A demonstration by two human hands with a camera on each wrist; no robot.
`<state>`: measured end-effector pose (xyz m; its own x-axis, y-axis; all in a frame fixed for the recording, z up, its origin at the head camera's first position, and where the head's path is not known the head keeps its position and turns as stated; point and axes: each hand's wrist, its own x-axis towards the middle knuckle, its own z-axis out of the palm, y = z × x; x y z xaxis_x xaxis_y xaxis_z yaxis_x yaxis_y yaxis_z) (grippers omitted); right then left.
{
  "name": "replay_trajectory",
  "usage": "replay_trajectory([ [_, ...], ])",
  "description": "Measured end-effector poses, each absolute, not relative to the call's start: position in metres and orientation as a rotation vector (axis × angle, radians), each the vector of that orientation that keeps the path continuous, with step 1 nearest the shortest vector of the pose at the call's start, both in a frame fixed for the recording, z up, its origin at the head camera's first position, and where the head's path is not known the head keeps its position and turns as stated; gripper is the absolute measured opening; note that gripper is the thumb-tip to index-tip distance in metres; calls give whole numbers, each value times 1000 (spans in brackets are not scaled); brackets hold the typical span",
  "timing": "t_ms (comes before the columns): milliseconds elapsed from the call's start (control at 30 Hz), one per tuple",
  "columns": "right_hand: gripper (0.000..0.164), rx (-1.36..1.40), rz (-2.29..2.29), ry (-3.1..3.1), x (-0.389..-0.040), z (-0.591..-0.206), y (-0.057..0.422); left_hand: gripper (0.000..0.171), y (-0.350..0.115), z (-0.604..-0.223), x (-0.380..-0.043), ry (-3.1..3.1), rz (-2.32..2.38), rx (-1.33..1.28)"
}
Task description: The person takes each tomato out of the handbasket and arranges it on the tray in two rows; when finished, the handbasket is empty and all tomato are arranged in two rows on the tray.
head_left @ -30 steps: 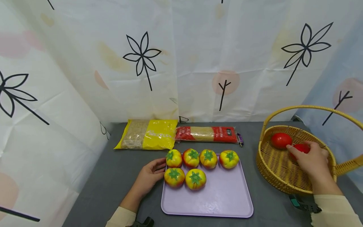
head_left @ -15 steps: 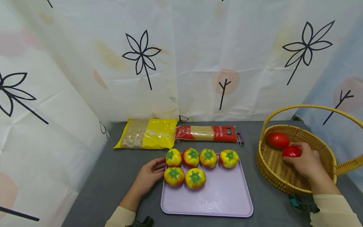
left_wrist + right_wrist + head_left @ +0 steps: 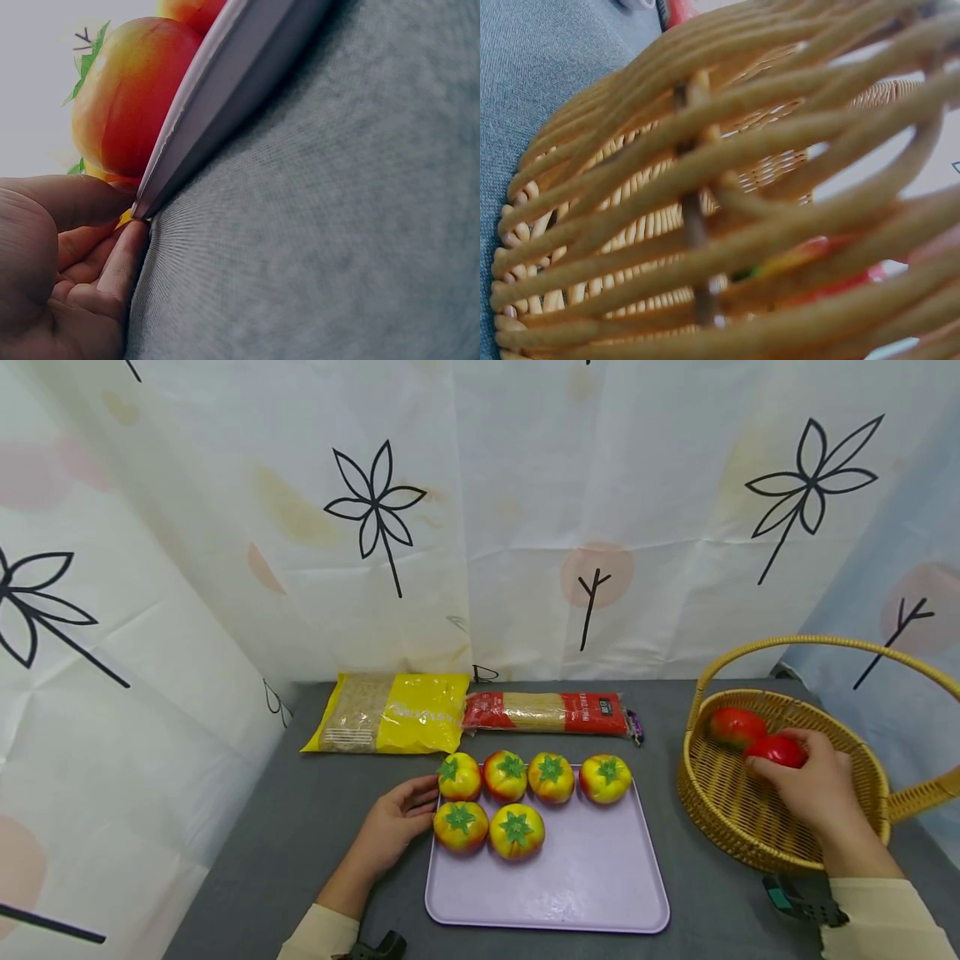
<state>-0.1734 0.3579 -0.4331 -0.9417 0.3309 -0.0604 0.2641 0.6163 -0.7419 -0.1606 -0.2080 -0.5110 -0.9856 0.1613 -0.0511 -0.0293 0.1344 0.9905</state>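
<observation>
In the head view, my right hand (image 3: pixel 817 785) reaches into the wicker basket (image 3: pixel 705 810) at the right and grips a red tomato (image 3: pixel 780 750). Another red tomato (image 3: pixel 737 725) lies against it, farther back. Only slivers of red, yellow and green show through the weave (image 3: pixel 735 142) in the right wrist view. My left hand (image 3: pixel 393 827) is at the left edge of a pale purple tray (image 3: pixel 585 885), its thumb and fingertips pinching the rim (image 3: pixel 180 127). Several yellow-red tomatoes (image 3: pixel 517 832) with green star-shaped tops stand in two rows on the tray, the nearest beside my fingertips.
Behind the tray lie a yellow bag of grain (image 3: pixel 390 714) and a red packet of noodles (image 3: pixel 547 713). The basket's tall handle (image 3: pixel 817 641) arches above my right hand. A patterned cloth (image 3: pixel 517 527) hangs behind the grey tabletop (image 3: pixel 277 852).
In the basket, my right hand first shifted left with the red tomato, then slightly up, turning it. The other red tomato also shifted a little. The left hand and the tray have stayed in place.
</observation>
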Motion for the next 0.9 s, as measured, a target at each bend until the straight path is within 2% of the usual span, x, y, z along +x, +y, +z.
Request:
replay_trajectory([
  [233,95,-590,1341,-2591,-169,-423,352,56,-207,-511,-160,2255,1979,113],
  [467,93,-399,1355,-2599,-162,-424,346,56,-208,-512,-161,2257,1982,122],
  [900,78,-89,1490,-2571,-150,-422,327,56,-207,-512,-160,2281,1952,133],
])
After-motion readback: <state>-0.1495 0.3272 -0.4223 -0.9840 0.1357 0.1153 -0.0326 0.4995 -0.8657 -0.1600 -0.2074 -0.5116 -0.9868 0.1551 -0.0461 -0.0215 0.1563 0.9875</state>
